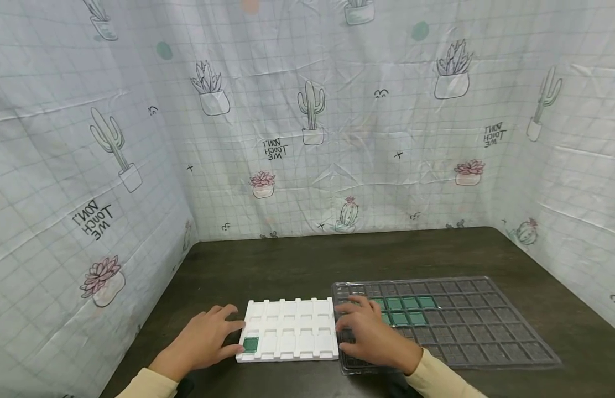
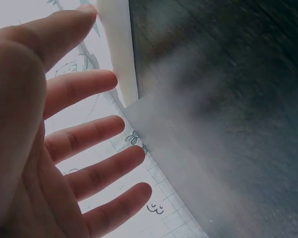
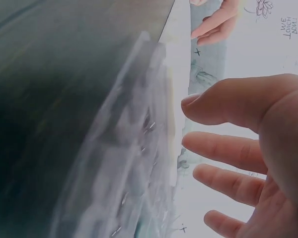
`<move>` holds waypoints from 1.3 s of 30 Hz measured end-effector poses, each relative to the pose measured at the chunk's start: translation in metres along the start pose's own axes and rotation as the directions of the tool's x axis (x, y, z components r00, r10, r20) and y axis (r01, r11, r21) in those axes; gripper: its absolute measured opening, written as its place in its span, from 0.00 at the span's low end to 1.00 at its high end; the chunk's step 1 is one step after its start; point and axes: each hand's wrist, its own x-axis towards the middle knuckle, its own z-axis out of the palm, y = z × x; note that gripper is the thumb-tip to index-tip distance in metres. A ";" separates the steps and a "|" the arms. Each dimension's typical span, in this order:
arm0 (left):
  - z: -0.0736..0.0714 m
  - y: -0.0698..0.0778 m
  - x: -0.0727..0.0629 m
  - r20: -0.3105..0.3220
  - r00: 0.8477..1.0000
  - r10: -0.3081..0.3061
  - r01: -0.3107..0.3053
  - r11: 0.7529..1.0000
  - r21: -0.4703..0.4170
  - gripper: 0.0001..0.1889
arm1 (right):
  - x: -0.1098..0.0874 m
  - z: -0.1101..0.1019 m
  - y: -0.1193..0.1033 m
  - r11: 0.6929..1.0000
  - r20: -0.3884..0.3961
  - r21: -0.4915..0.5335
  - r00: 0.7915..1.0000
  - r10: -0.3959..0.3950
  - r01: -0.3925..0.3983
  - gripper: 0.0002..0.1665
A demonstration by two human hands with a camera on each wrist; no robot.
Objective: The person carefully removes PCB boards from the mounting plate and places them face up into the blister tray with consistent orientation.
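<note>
A white tray (image 1: 297, 326) with rows of shallow pockets lies flat on the table, and one green square chip-like board (image 1: 250, 344) sits in its front left pocket. My left hand (image 1: 205, 337) is at the tray's left edge, fingers spread and holding nothing; in the left wrist view the thumb and index fingertips are close to the white edge (image 2: 121, 54). My right hand (image 1: 369, 331) is at the tray's right edge, over the left part of a clear plastic compartment tray (image 1: 486, 331). Its fingers are apart with nothing between them. Several green boards (image 1: 409, 319) lie in that tray, some hidden behind this hand.
The dark wooden table (image 1: 267, 265) extends behind both trays. A pale curtain (image 1: 312, 166) with cactus prints and a grid hangs around the back and sides. The clear tray's right corner reaches toward the table's right side.
</note>
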 end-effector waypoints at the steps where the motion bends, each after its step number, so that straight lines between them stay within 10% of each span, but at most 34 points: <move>1: 0.000 0.000 0.000 -0.002 1.000 -0.002 0.002 1.000 -0.003 0.27 | 0.002 0.000 -0.002 1.000 -0.004 -0.006 1.000 -0.008 0.008 0.06; 39: 0.005 -0.004 0.003 0.014 1.000 -0.017 0.018 0.996 -0.091 0.31 | 0.078 0.037 -0.062 0.998 0.072 -0.011 0.996 -0.059 0.060 0.08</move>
